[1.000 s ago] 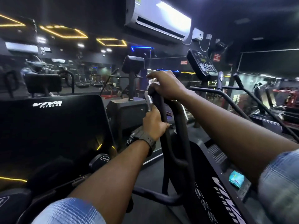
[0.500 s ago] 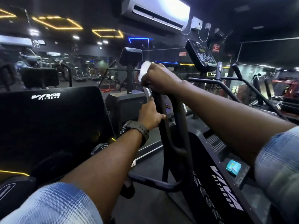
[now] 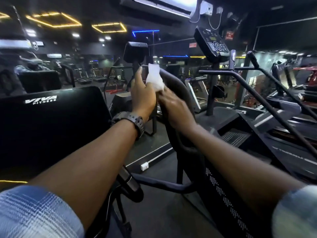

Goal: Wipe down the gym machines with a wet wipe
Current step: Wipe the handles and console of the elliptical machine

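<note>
Two hands up at the big black machine handle [image 3: 178, 90], mid-wipe. Left hand [image 3: 143, 97] closed around the white wet wipe [image 3: 154, 80], held just left of the handle top. Right hand [image 3: 175, 107] pinching the wipe's bottom edge, resting on the bar. Next, probably: press wipe on the bar, rub down.

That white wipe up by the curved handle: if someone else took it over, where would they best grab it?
Probably by the free upper end of the wipe, pinching from above: it sticks up clear, while its lower part is bunched between the left hand and right hand against the handle.
</note>
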